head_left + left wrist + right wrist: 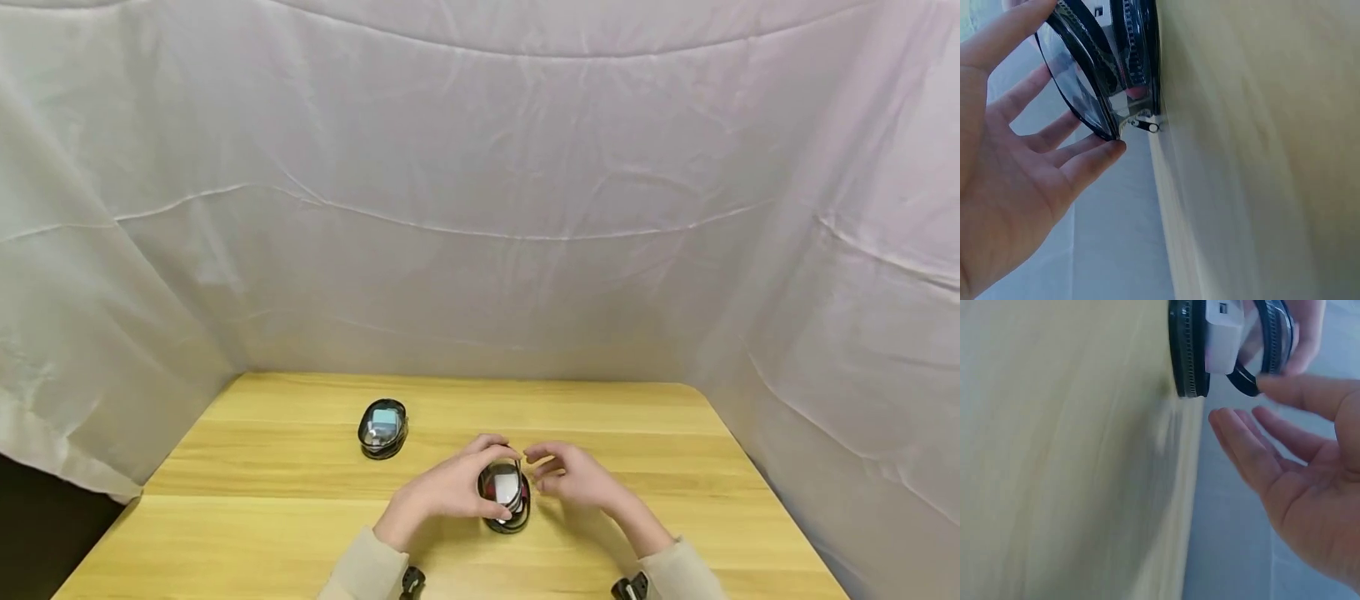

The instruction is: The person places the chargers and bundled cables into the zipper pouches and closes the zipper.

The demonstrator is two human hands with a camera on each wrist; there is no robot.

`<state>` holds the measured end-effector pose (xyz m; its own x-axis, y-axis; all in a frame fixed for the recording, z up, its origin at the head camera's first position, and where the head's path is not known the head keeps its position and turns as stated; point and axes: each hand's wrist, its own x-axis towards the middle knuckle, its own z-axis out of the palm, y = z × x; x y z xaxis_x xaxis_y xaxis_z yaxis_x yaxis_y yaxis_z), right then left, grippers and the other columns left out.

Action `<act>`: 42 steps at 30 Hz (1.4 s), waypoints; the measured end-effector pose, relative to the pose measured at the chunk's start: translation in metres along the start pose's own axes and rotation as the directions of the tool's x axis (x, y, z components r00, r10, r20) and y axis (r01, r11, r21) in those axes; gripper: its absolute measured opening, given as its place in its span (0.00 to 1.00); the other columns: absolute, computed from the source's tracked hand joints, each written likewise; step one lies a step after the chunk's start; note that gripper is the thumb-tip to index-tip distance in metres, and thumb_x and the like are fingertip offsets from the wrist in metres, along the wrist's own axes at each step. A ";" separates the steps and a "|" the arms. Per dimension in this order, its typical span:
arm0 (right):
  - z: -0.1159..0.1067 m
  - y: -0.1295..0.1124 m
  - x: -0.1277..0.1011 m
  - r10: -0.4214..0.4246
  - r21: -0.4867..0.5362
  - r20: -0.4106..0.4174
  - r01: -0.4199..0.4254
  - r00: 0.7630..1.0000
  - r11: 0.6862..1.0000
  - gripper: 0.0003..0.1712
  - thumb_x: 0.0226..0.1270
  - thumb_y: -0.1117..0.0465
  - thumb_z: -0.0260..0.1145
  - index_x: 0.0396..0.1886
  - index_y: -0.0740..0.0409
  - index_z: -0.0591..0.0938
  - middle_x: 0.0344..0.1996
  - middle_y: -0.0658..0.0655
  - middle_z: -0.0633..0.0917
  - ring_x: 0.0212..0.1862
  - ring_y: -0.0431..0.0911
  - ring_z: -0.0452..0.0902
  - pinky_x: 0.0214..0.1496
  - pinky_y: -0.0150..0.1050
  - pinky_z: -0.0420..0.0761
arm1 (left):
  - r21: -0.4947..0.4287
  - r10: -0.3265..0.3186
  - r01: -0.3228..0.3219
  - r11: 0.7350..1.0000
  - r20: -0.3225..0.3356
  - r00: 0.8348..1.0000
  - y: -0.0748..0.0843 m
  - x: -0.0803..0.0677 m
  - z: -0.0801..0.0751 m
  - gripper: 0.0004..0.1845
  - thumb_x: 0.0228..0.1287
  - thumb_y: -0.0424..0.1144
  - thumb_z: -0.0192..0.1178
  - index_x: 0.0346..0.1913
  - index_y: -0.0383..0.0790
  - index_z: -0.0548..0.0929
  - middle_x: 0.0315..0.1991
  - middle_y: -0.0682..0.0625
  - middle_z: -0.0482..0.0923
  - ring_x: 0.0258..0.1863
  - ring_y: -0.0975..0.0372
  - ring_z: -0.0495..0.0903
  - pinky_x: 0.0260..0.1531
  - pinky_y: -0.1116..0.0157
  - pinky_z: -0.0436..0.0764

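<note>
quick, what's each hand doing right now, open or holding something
Left hand: holding up the clear lid of the small oval black zip case, fingers curled round it.
Right hand: open, fingers relaxed beside the case, gripping nothing.

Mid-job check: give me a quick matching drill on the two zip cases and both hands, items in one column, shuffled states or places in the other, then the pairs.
Items:
1. near case
2. far case
3. left hand
4. right hand

States or places:
A. lies alone on the table, lid down
B. fingers spread beside the open lid, gripping nothing
C. lid lifted, white block inside
D. fingertips hold the raised lid

Pairs: 1-C, 2-A, 3-D, 4-B
</note>
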<state>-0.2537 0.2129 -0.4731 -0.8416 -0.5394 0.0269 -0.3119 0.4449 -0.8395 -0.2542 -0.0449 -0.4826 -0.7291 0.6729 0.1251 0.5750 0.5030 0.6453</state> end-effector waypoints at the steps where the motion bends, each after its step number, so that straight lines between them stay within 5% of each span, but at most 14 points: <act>1: 0.000 0.000 0.001 0.016 -0.005 -0.023 -0.016 1.000 1.000 0.25 0.67 0.73 0.67 0.63 0.73 0.77 0.58 0.72 0.81 0.55 0.63 0.83 0.52 0.42 0.88 | 0.018 -0.007 0.007 1.000 0.004 1.000 0.001 0.000 0.000 0.41 0.58 0.49 0.78 0.74 0.53 0.73 0.77 0.47 0.61 0.67 0.54 0.74 0.65 0.57 0.77; 6: 0.002 0.002 0.007 0.106 0.085 -0.109 -0.097 0.988 0.992 0.22 0.72 0.71 0.63 0.63 0.75 0.77 0.57 0.71 0.82 0.53 0.61 0.84 0.51 0.44 0.89 | 0.121 -0.046 0.043 0.992 0.023 0.999 0.007 0.001 -0.001 0.44 0.60 0.54 0.76 0.78 0.51 0.69 0.80 0.46 0.59 0.74 0.52 0.68 0.66 0.53 0.77; 12: 0.009 0.002 0.012 0.123 0.184 -0.090 -0.105 0.988 0.977 0.23 0.73 0.66 0.66 0.62 0.78 0.77 0.57 0.73 0.82 0.51 0.60 0.85 0.51 0.48 0.89 | 0.191 -0.087 0.078 0.978 0.038 0.996 0.016 0.002 0.000 0.44 0.59 0.53 0.76 0.77 0.48 0.71 0.81 0.45 0.58 0.78 0.49 0.62 0.72 0.50 0.71; 33: 0.017 0.005 0.011 0.104 0.003 -0.084 -0.105 0.991 0.995 0.21 0.65 0.69 0.69 0.58 0.71 0.82 0.47 0.62 0.86 0.46 0.52 0.85 0.48 0.45 0.88 | 0.218 -0.111 0.097 0.971 0.052 0.992 0.021 0.002 0.008 0.39 0.59 0.55 0.76 0.72 0.46 0.77 0.81 0.42 0.58 0.79 0.47 0.60 0.71 0.49 0.72; 42: 0.019 0.004 0.011 0.088 -0.018 -0.078 -0.090 0.993 0.996 0.23 0.59 0.71 0.69 0.57 0.68 0.82 0.47 0.61 0.86 0.46 0.53 0.84 0.49 0.47 0.87 | 0.189 -0.102 0.093 0.978 0.040 0.994 0.016 0.002 0.006 0.40 0.54 0.55 0.79 0.69 0.47 0.79 0.75 0.44 0.65 0.66 0.55 0.74 0.64 0.58 0.79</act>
<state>-0.2557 0.1955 -0.4861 -0.8977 -0.4406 -0.0052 -0.2429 0.5046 -0.8285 -0.2437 -0.0321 -0.4767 -0.7686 0.6391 0.0281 0.5645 0.6569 0.4998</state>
